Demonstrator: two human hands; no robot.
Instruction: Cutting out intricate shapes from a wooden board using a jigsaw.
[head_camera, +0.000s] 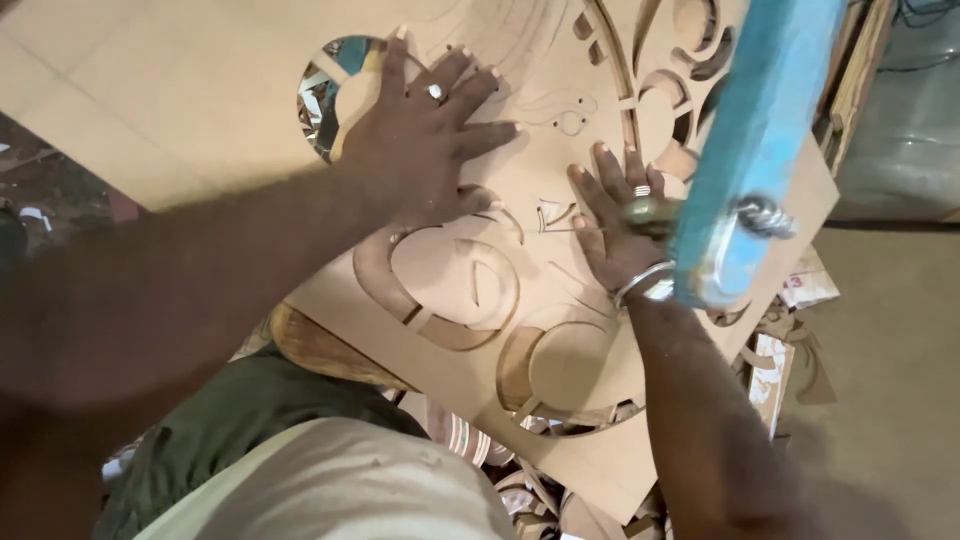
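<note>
Blue saw arm (755, 140), both hands (flat) (425, 140) (615, 225) on fretwork board (200, 90)

A single head-worn camera looks steeply down from close above, facing the fretwork board (200, 90) that fills the upper frame, the floor (890, 380) at right; no second view shares the scene.

Two hands (430, 130), two rings (436, 92), one bracelet (640, 283), one cut-out board (200, 90), one blue arm (760, 130).
</note>
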